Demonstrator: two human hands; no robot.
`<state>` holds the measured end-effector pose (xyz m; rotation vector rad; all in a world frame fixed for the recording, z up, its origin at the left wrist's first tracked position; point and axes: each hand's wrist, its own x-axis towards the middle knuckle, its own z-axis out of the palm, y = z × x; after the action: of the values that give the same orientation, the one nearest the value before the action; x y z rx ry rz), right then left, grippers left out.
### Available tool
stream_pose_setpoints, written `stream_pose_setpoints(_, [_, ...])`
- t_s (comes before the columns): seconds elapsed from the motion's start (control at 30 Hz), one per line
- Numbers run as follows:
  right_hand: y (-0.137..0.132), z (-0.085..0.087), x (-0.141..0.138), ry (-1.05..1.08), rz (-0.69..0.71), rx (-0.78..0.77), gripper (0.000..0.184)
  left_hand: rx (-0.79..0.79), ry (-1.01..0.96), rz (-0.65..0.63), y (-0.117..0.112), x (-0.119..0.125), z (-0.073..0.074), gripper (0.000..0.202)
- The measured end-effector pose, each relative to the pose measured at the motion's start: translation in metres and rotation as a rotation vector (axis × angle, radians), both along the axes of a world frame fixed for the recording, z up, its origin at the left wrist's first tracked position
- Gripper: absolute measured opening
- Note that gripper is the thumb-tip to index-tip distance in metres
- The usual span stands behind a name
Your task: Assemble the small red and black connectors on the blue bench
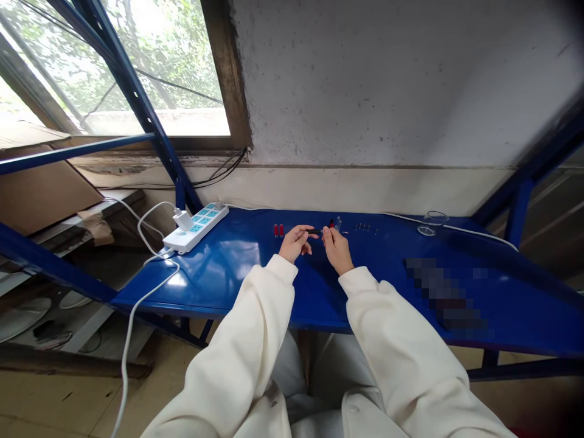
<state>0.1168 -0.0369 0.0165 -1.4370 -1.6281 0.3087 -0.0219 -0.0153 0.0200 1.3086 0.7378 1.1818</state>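
Observation:
Over the far middle of the blue table, my left hand (295,242) is closed, with thumb and fingers round a slim black rod-like piece (313,231). Its exact kind is too small to tell. My right hand (336,248) pinches at the right end of this piece; what its fingertips hold is too small to make out. Two small red cylinders (278,230) stand left of my left hand. Just behind my right hand are small red and dark pieces (331,223) and a clear piece (338,222), partly hidden. Several tiny dark parts (362,227) lie to the right.
A white power strip (196,229) with a plug and cable lies at the table's (219,286) left end. A clear glass (429,226) stands at the back right. A blurred dark patch (442,298) covers the right side. Blue frame posts (159,140) flank the table.

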Motion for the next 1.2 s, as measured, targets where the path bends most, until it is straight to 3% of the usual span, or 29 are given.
stream_pose_setpoints(0.5, [0.0023, -0.0035, 0.0005, 0.011, 0.035, 0.094, 0.038, 0.030, 0.007, -0.007, 0.0071, -0.0004, -0.0092, 0.039])
stream_pose_setpoints(1.2, [0.0049, -0.0062, 0.0017, 0.021, 0.129, 0.110, 0.029, 0.028, -0.017, 0.094, 0.0083, -0.0015, -0.0090, 0.037])
